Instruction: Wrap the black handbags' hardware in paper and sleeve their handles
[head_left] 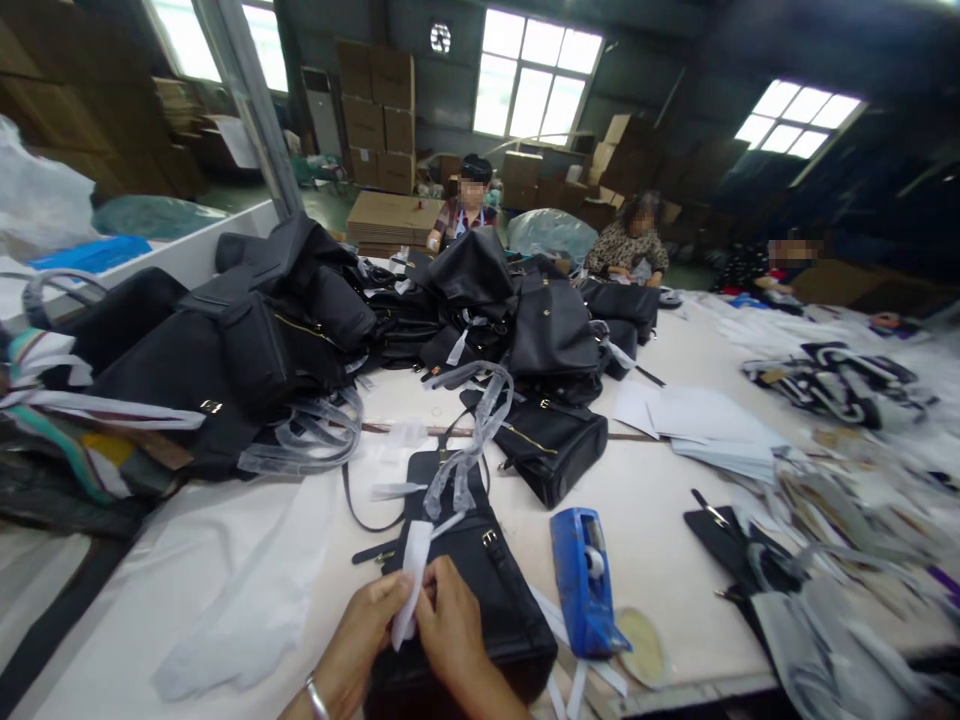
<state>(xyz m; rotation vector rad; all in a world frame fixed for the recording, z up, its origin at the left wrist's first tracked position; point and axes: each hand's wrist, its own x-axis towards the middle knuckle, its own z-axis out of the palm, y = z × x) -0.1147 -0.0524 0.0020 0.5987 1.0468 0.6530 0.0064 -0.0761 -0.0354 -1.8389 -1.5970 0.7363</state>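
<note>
My left hand [378,622] and my right hand [451,618] are together over a black bag [504,570] lying on the table in front of me. Both are closed on a white strip [416,560], perhaps paper or thin foam, that stands up between the fingers. The bag has a gold buckle, and its handles [457,480] are wrapped in clear plastic. A thin black strap loops out at its left. Right of the bag is a blue tape dispenser [581,580] with a roll in it. The fingertips partly hide the strip.
Piles of black bags [232,350] fill the left and middle of the table [660,500]. Another bag [551,445] lies just beyond mine. White sheets [697,425], a round yellowish disc [641,645] and loose straps [832,380] are on the right. Several people sit across the table.
</note>
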